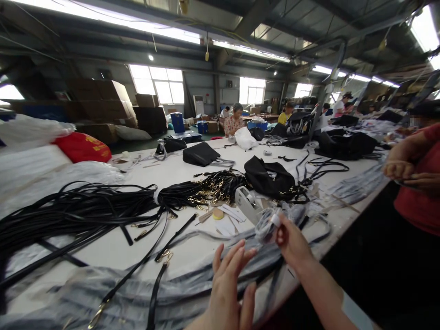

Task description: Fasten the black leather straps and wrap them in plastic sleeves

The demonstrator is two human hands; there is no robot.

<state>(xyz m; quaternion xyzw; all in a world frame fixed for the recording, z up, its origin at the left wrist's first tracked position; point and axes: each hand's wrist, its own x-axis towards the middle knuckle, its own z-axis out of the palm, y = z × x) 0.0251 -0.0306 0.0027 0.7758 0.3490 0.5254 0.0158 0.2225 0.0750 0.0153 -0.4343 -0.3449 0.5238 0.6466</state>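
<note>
My right hand (292,240) is closed on a coiled strap wrapped in clear plastic (265,225), with a white band around it near my fingertips. My left hand (229,286) is held open over the table, fingers spread and holding nothing. Beneath both hands run long plastic-covered straps (123,293). Just beyond the coil stands a white tape dispenser (246,204). Loose black straps with gold clasps (158,293) lie to the left of my left hand.
A big bundle of black straps (103,204) with gold hooks spreads across the white table (165,176). Black bags (270,176) lie beyond it, near a yellow tape roll (217,213). At the right stands a co-worker in a red top (419,197). A red bag (82,147) sits far left.
</note>
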